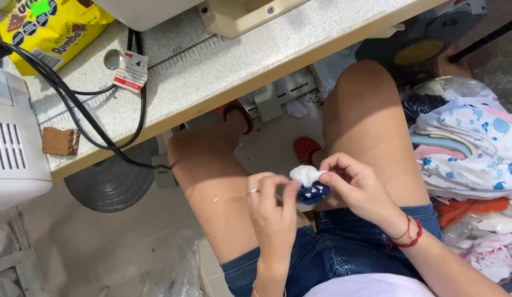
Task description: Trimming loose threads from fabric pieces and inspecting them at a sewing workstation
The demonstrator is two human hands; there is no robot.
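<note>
Left hand (271,204): pinched navy fabric piece (314,192), lower centre;
Right hand (352,184): pinched its white end, directly right, equally near.

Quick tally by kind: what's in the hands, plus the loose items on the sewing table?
Small fabric piece, white and dark blue, pinched by left hand and right hand: 1
Yellow snack bag: 1
Brown biscuit: 1
Black cable: 1
Total: 4

Small crumpled white-and-navy cloth piece (310,183) above the lap.
</note>
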